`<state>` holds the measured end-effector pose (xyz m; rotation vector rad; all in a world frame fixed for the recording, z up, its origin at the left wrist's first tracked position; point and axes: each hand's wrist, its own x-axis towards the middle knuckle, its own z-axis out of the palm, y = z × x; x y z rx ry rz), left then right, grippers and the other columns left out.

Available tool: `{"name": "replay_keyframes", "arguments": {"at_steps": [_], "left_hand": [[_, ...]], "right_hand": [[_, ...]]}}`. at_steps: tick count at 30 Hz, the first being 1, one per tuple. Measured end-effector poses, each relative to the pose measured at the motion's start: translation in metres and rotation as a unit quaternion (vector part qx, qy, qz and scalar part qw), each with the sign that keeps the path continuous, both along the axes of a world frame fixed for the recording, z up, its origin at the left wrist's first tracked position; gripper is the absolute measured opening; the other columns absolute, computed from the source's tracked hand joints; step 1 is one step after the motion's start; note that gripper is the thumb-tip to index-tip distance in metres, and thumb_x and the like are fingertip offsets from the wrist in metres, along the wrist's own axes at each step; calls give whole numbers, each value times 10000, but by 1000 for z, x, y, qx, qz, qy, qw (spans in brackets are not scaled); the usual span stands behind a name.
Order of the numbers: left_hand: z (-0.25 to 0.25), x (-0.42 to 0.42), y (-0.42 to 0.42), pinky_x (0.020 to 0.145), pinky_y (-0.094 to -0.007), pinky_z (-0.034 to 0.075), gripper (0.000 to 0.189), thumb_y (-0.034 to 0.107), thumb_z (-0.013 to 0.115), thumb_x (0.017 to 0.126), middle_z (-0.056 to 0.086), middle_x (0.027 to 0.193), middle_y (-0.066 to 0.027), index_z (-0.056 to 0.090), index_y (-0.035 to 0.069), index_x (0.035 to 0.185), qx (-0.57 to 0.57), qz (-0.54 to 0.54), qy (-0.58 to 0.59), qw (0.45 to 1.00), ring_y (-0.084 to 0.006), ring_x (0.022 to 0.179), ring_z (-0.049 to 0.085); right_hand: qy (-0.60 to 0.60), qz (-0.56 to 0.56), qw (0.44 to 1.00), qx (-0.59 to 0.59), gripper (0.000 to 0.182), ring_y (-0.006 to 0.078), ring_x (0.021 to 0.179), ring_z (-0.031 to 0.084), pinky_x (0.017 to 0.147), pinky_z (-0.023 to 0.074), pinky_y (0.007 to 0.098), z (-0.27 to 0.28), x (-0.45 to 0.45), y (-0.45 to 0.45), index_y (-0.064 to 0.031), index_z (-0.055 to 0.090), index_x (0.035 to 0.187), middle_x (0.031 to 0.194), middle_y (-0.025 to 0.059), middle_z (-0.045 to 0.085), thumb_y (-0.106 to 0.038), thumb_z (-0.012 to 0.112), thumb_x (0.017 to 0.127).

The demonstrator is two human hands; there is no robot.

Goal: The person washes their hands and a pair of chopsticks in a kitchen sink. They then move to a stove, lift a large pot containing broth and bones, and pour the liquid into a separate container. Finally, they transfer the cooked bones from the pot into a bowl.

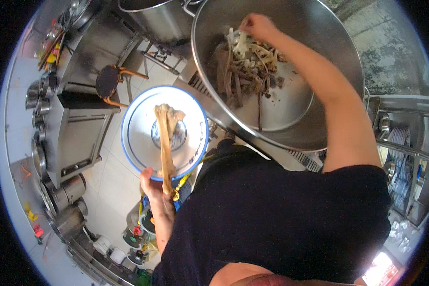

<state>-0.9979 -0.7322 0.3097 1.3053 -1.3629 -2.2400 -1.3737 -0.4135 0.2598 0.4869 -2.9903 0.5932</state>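
My left hand (152,184) grips the near rim of a white enamel basin (136,143) with a blue edge, the thumb lying over the rim. A long cooked bone (166,150) with a knobby end and scraps of meat rests in the basin, its thin end jutting past the rim near my wrist. My right hand (260,28) reaches into a large stainless steel stockpot (289,139). Its fingers are closed on the upper end of a pale bone (241,46). Around that bone lies a heap of brown bones and meat scraps (250,71) on the pot's floor.
Another metal pot (161,21) stands beyond the stockpot. A round stool (109,82) is on the tiled floor to the left, near a steel cabinet (82,143). Stacked plates (400,143) fill a rack at right. Buckets and pots line the lower left.
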Motion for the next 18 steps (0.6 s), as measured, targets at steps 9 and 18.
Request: {"name": "replay_keyframes", "arguments": {"at_steps": [9, 18], "left_hand": [[-6, -1, -19, 576, -339, 484, 486, 304, 533, 680, 539, 901, -129, 412, -3, 1036, 97, -93, 87, 987, -250, 740, 565], [2, -17, -13, 636, -366, 479, 591, 280, 546, 650, 519, 861, -150, 353, -34, 1111, 116, -136, 136, 974, -272, 692, 545]], "right_hand": [[-153, 15, 899, -410, 162, 139, 682, 563, 633, 494, 240, 263, 165, -58, 13, 560, 823, 782, 87, 585, -148, 543, 819], [-68, 323, 892, -308, 318, 157, 705, 579, 632, 465, 271, 183, 198, -132, 19, 581, 908, 820, 118, 566, -239, 647, 733]]}}
